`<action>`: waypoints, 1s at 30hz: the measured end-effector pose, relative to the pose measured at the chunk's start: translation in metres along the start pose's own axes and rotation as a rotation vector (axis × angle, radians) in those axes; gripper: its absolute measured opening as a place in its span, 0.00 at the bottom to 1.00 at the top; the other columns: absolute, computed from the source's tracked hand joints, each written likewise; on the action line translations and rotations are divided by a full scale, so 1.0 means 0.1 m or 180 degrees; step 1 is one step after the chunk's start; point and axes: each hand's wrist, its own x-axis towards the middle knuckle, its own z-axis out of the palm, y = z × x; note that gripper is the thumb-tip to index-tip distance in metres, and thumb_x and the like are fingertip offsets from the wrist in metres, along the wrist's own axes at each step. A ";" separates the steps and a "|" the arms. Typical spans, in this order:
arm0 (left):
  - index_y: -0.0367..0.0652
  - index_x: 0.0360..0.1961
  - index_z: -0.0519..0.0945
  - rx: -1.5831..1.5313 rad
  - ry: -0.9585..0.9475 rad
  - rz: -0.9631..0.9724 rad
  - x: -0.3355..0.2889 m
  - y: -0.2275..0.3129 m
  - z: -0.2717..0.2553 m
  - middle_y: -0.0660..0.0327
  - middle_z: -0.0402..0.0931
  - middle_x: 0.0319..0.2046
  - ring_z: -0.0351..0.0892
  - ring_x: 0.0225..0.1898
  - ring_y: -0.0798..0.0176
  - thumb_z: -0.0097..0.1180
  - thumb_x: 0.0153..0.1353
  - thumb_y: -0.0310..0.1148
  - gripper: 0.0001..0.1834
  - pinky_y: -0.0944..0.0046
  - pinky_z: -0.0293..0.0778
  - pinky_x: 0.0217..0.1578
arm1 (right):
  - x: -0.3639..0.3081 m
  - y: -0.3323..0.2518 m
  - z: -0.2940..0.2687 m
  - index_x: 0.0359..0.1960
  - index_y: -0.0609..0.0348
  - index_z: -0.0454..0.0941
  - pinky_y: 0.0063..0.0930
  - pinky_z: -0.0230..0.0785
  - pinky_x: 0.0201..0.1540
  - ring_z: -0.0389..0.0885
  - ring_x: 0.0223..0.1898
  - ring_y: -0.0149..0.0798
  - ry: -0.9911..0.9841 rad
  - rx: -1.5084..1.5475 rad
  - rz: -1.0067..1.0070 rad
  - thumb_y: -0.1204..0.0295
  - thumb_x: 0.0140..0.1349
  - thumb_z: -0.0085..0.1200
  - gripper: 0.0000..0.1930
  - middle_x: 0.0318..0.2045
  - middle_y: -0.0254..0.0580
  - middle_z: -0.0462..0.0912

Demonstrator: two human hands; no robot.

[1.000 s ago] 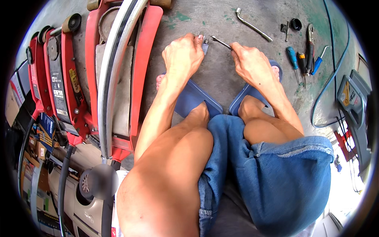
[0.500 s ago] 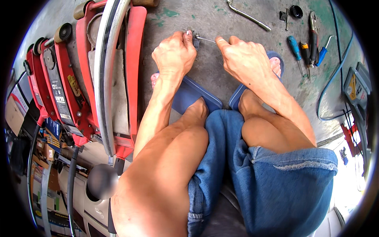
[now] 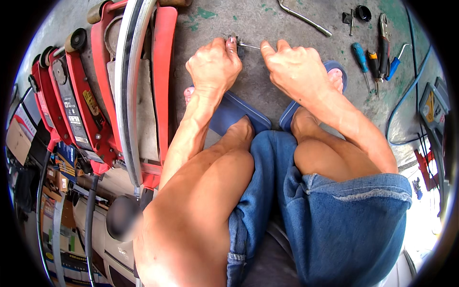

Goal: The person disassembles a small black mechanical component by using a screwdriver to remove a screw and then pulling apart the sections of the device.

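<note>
Grip: the left hand [image 3: 213, 66] grasps a small metal part [image 3: 240, 44], with the thumb laid along its near side. The right hand [image 3: 297, 68] is closed around a slim metal tool [image 3: 251, 46], whose tip meets the part. The tip is too small to tell how well it is seated.

Location: the part is over the concrete floor [image 3: 272, 98], ahead of the left sandal [image 3: 239, 109], well in from the floor's right-hand edge. Whether it touches the floor cannot be told. A red floor jack [image 3: 164, 71] stands to its left. Toward the floor's right-hand edge lie a teal-handled screwdriver [image 3: 359, 56], locking pliers [image 3: 384, 44] and a blue-handled hook pick [image 3: 394, 66]. A bent wrench [image 3: 306, 19] lies ahead of the right hand.

Caution: a poorly seated tip could slip under side load, rounding the part or striking the left thumb. A weak left-hand pinch could let the part twist with the tool. Because both hands are held out over the floor with no clamp visible, a dropped part could bounce or roll toward the jack. Excess force could bend the tool's thin shaft.
</note>
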 end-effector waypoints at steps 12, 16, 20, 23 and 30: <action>0.42 0.26 0.81 0.0118 -0.0045 -0.0036 -0.03 -0.01 -0.03 0.48 0.80 0.20 0.82 0.23 0.41 0.58 0.65 0.46 0.19 0.45 0.76 0.25 | 0.25 0.02 -0.04 0.29 0.69 0.80 0.48 0.81 0.32 0.87 0.31 0.59 -0.0693 0.0838 0.0412 0.74 0.55 0.52 0.09 0.27 0.61 0.85; 0.42 0.22 0.78 0.0282 0.0072 0.0104 -0.04 -0.04 0.02 0.52 0.80 0.18 0.82 0.23 0.46 0.60 0.62 0.43 0.17 0.47 0.76 0.21 | 0.24 0.01 0.13 0.31 0.67 0.81 0.54 0.78 0.34 0.84 0.29 0.65 -0.0827 0.1137 0.0717 0.66 0.68 0.50 0.15 0.24 0.63 0.83; 0.44 0.20 0.77 0.0257 0.0217 0.0187 -0.06 -0.05 0.05 0.55 0.79 0.18 0.81 0.21 0.49 0.61 0.61 0.43 0.17 0.48 0.75 0.19 | 0.28 0.05 0.06 0.31 0.66 0.82 0.55 0.78 0.35 0.84 0.29 0.65 -0.0892 0.1193 0.0684 0.63 0.68 0.51 0.17 0.25 0.64 0.83; 0.45 0.19 0.77 0.0268 0.0284 0.0240 -0.06 -0.06 0.03 0.56 0.79 0.18 0.80 0.21 0.50 0.62 0.61 0.42 0.17 0.49 0.74 0.17 | 0.27 0.04 0.09 0.32 0.65 0.83 0.56 0.77 0.37 0.84 0.31 0.66 -0.1055 0.1395 0.1020 0.60 0.69 0.51 0.18 0.25 0.63 0.83; 0.46 0.19 0.76 0.0185 0.0321 0.0288 -0.09 -0.07 0.08 0.58 0.78 0.18 0.79 0.21 0.52 0.63 0.59 0.42 0.17 0.51 0.72 0.15 | 0.22 0.08 0.21 0.34 0.61 0.86 0.55 0.78 0.40 0.85 0.34 0.67 -0.1197 0.1620 0.1404 0.56 0.70 0.49 0.21 0.29 0.64 0.84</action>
